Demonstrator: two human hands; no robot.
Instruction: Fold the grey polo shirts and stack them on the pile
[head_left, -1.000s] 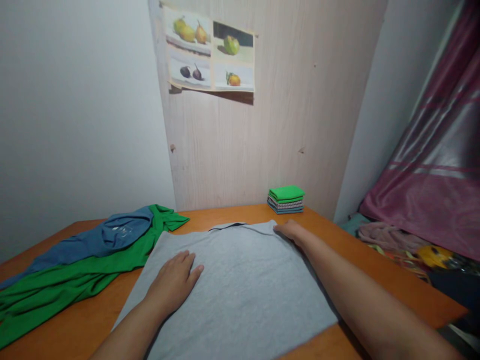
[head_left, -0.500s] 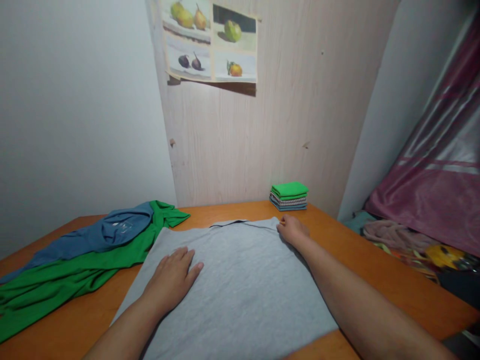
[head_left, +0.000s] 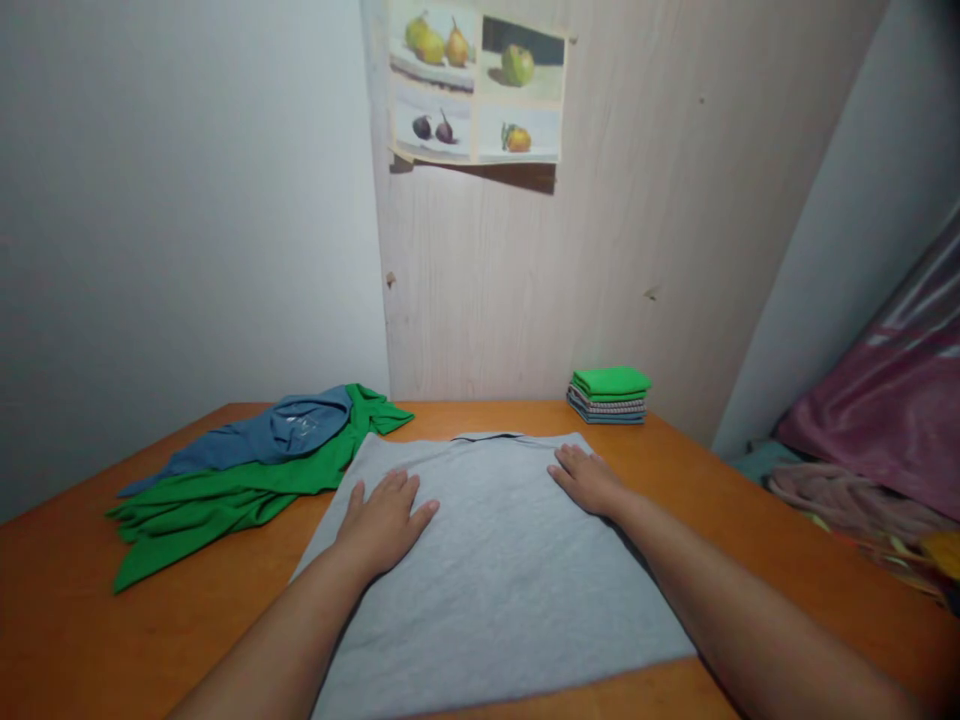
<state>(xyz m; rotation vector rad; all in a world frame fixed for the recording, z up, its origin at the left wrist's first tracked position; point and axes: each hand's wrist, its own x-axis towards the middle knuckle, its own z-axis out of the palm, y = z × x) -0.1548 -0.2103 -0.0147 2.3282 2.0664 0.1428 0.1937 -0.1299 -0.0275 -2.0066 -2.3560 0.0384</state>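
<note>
A grey shirt (head_left: 495, 570) lies spread flat on the orange wooden table (head_left: 90, 620), its dark-edged collar at the far side. My left hand (head_left: 386, 520) rests palm down on the shirt's left part, fingers apart. On the far right part, close to the collar end, my right hand (head_left: 589, 480) lies flat with its fingers stretched out. Neither hand holds anything.
A blue garment (head_left: 262, 440) lies on top of a crumpled green garment (head_left: 217, 495) at the table's left. A small stack of folded cloths (head_left: 609, 395) with a green one on top stands at the back right by the wood-panel wall. Piled fabrics (head_left: 847, 495) lie beyond the table's right edge.
My right hand has drawn back from the shirt's far right corner and now lies flat on the cloth. My left hand stays flat on the left part. The view has shifted left.
</note>
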